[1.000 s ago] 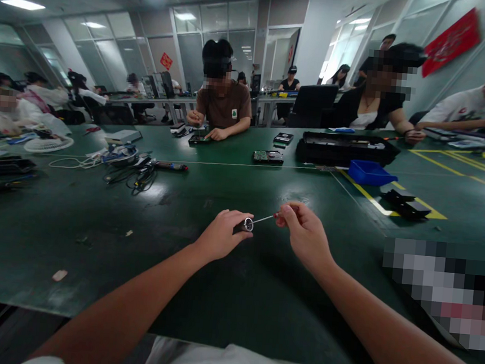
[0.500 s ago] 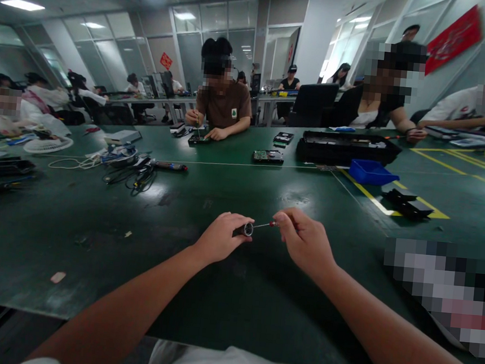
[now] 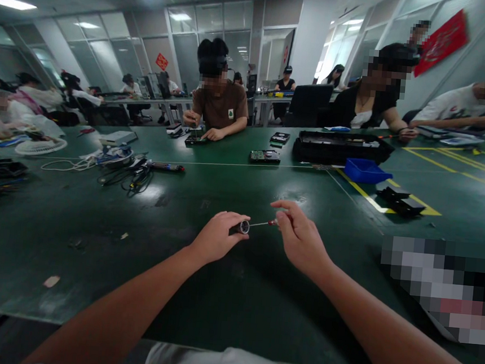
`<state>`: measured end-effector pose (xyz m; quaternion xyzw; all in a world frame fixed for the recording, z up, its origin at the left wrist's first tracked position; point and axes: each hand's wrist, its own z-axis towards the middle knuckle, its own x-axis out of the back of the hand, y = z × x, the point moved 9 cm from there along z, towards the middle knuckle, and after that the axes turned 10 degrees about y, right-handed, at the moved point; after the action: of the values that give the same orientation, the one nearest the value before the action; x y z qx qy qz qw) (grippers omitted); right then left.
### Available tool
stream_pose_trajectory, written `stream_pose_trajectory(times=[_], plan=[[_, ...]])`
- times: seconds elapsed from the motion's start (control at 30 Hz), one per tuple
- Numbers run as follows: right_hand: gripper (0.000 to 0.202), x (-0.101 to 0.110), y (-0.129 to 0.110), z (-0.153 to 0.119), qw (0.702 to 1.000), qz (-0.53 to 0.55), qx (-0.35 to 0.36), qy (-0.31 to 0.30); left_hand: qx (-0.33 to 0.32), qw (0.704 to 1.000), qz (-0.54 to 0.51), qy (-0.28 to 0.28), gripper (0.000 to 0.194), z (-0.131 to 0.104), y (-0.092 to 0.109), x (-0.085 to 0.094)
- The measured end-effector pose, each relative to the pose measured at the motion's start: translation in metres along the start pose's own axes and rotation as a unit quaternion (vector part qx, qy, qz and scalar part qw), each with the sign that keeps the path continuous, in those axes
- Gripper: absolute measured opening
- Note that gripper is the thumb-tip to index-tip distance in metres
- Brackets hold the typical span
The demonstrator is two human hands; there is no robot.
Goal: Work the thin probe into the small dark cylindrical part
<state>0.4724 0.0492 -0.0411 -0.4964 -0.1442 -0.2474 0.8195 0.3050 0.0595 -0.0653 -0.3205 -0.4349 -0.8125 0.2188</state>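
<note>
A dark cylindrical part (image 3: pixel 243 227) with a round, pale-rimmed end is gripped in my left hand (image 3: pixel 218 237), its open end facing me. My right hand (image 3: pixel 303 236) holds a small screwdriver (image 3: pixel 272 222) by its red handle, between thumb and fingers, with the index finger lifted off and stretched to the left. The thin metal shaft points left and its tip reaches the rim of the cylinder. Whether the tip touches a screw is too small to tell. Both hands are above the green table (image 3: pixel 197 308).
Cables (image 3: pixel 136 178) and a dark rod-shaped tool (image 3: pixel 165 167) lie at left. Beyond my hands are a circuit-board device (image 3: pixel 264 157), a long black housing (image 3: pixel 341 149), a blue tray (image 3: pixel 366 171) and black parts (image 3: pixel 401 201). A person in brown (image 3: pixel 221 103) works across the table.
My right index finger has lifted from the screwdriver and stretched out. The view has shifted slightly; the left hand still holds the cylinder.
</note>
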Motion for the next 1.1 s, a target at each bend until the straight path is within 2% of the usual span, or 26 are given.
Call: stream_pose_trajectory(times=[0.13, 0.33, 0.53, 0.6, 0.7, 0.77, 0.83, 0.93, 1.1], plan=[[0.025, -0.003, 0.002, -0.001, 0.999, 0.054, -0.007, 0.000, 0.015, 1.000, -0.005, 0.014, 0.037, 0.000, -0.005, 0.002], [0.023, -0.003, 0.003, -0.001, 0.999, 0.036, -0.024, 0.008, 0.020, 1.000, 0.000, 0.014, 0.038, -0.001, -0.010, 0.001], [0.022, -0.005, 0.010, 0.002, 0.988, 0.136, -0.064, 0.026, 0.035, 0.999, -0.006, 0.014, 0.037, -0.001, -0.006, 0.003], [0.026, -0.007, 0.019, 0.004, 0.975, 0.196, -0.103, 0.033, 0.015, 1.000, -0.004, 0.009, 0.037, -0.002, 0.002, 0.003], [0.029, -0.010, 0.045, 0.005, 0.921, 0.318, -0.215, 0.072, -0.043, 0.999, 0.028, 0.005, 0.040, -0.001, 0.013, 0.001], [0.027, -0.008, 0.057, 0.005, 0.909, 0.324, -0.245, 0.098, -0.048, 0.998, 0.051, -0.002, 0.040, 0.001, 0.011, -0.002], [0.027, -0.005, 0.060, 0.006, 0.920, 0.292, -0.234, 0.113, -0.023, 0.998, 0.056, -0.015, 0.040, 0.002, 0.003, -0.005], [0.029, -0.005, 0.050, 0.004, 0.946, 0.246, -0.188, 0.095, 0.011, 0.999, 0.037, -0.027, 0.041, 0.003, -0.005, -0.008], [0.028, -0.002, 0.024, 0.002, 0.978, 0.160, -0.108, 0.073, 0.021, 1.000, -0.008, -0.009, 0.039, 0.003, -0.001, -0.004]])
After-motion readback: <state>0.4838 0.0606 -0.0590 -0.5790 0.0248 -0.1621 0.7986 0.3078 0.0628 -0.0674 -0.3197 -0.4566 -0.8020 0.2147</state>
